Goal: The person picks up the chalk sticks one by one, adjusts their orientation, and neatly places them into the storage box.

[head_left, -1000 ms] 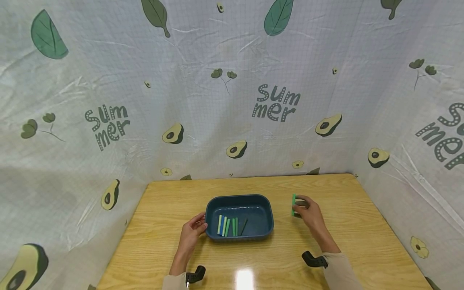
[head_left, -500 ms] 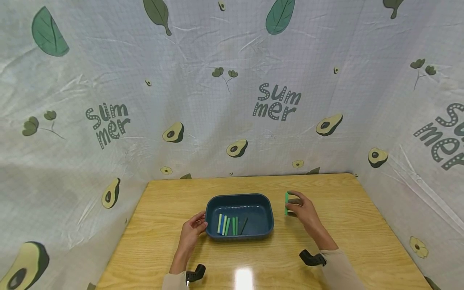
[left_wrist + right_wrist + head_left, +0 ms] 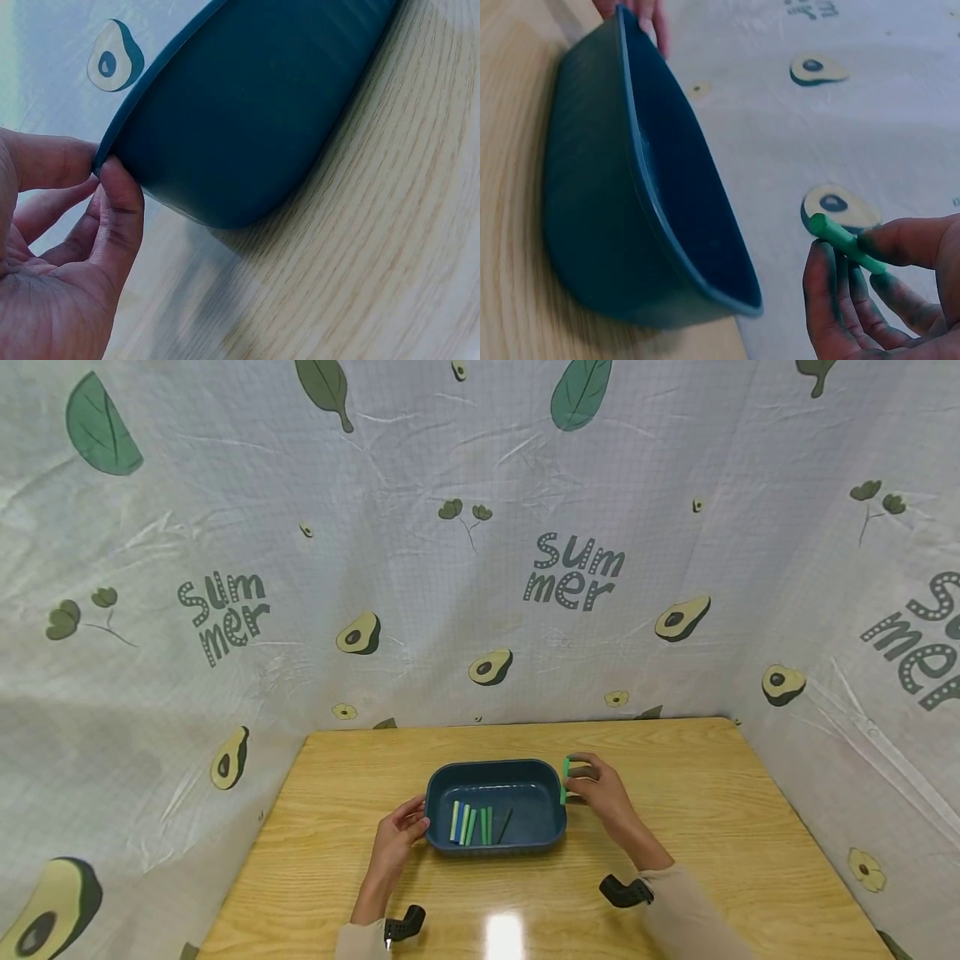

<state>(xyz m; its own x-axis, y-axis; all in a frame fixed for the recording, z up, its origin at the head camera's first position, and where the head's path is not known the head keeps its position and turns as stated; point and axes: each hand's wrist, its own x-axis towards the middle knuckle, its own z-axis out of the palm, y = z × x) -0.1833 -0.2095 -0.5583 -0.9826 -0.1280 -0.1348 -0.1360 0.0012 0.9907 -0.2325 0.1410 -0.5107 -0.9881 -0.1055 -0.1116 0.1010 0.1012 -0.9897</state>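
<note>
At centre of the wooden surface (image 3: 675, 793) a dark blue tray (image 3: 551, 835) is seen in the head view, with a row of sticks (image 3: 471, 825) lying on its floor: green ones, a blue one and a dark one, side by side toward the left half. The left hand (image 3: 397, 843) is placed at the tray's left end; only the left wrist view resolves the grip, where the rim (image 3: 135, 112) is pinched between thumb (image 3: 120, 210) and the fingers behind it, with the tray's outer wall filling most of that frame and the contents hidden. The right hand (image 3: 600, 789) is held just beside the tray's right end, level with the rim, a green stick (image 3: 564, 781) pinched in it. In the head view the stick reads as a short upright bar at the tray's edge; the right wrist view shows it gripped between thumb and fingertips (image 3: 832, 277), one end protruding free, clear of the tray's right rim (image 3: 667, 225) and not touching it. Dark smudges on those fingertips are visible from the right wrist only. The avocado-print backdrop (image 3: 480, 568) is seen behind the surface in all three views.
</note>
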